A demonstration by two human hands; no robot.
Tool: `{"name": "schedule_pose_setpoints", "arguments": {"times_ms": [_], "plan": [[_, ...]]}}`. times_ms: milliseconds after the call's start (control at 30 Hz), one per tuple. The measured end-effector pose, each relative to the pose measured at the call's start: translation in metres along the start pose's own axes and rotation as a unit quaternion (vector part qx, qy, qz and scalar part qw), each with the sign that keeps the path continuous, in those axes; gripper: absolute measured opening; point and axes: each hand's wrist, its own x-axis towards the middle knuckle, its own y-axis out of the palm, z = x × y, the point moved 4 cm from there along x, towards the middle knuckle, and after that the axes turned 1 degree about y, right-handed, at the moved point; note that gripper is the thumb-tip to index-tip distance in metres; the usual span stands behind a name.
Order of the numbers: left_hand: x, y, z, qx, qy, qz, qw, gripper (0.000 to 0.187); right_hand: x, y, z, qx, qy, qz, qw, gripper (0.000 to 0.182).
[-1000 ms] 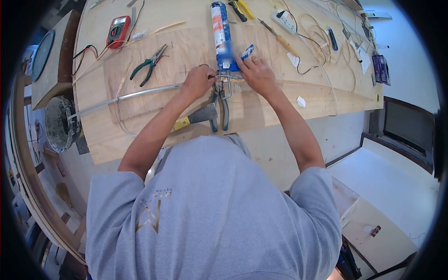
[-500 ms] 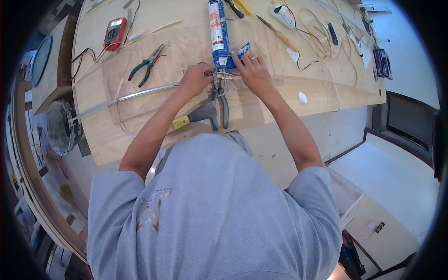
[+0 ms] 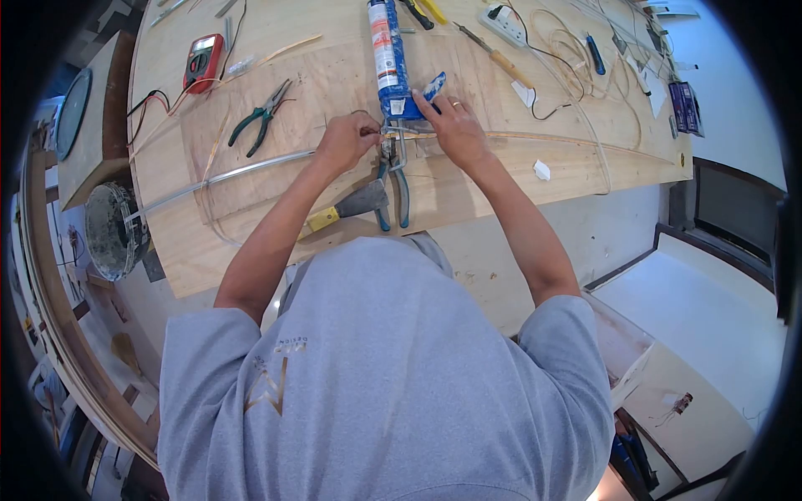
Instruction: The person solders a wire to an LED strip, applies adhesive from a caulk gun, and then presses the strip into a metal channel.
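Observation:
My left hand (image 3: 344, 144) is closed in a pinch just left of the caulking gun's lower end; what its fingertips hold is too small to make out. My right hand (image 3: 459, 134) lies on the other side, fingers stretched out and touching the blue handle of the caulking gun (image 3: 391, 58), which carries a printed cartridge. Between my hands a thin light strip (image 3: 510, 135) runs across the wooden table. Below the gun's end, blue-handled pliers (image 3: 393, 196) lie with their jaws under a bent metal rod (image 3: 403, 154). A scraper (image 3: 361, 203) with a yellow handle end lies beside them.
Green-handled pliers (image 3: 261, 121), a red multimeter (image 3: 204, 60) and a long metal profile (image 3: 242, 169) lie at left. At right are a soldering iron (image 3: 493, 58), a white power strip (image 3: 503, 30), loose cable and a scrap of paper (image 3: 542, 170). The table's front edge faces my body.
Both hands stay in nearly the same place. The fingers of my left hand shift slightly beside the gun's end; the view moves a little.

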Motion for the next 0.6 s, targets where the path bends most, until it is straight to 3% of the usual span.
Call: {"name": "schedule_pose_setpoints", "arguments": {"times_ms": [133,233,333,600], "plan": [[0.002,-0.002,-0.001,0.017,-0.027,0.014,0.999,0.016,0.000,0.002,-0.002,0.049,0.011,0.006,0.999,0.077],[0.004,-0.002,0.001,0.014,-0.041,0.028,0.999,0.018,0.000,0.001,-0.003,0.064,0.010,0.003,0.998,0.077],[0.003,-0.003,0.000,0.023,-0.024,0.025,0.999,0.018,0.002,-0.001,-0.004,0.078,0.034,0.049,0.995,0.074],[0.002,-0.002,-0.005,-0.009,-0.039,0.023,0.999,0.017,0.002,-0.001,-0.027,0.053,0.027,-0.034,0.998,0.060]]}}
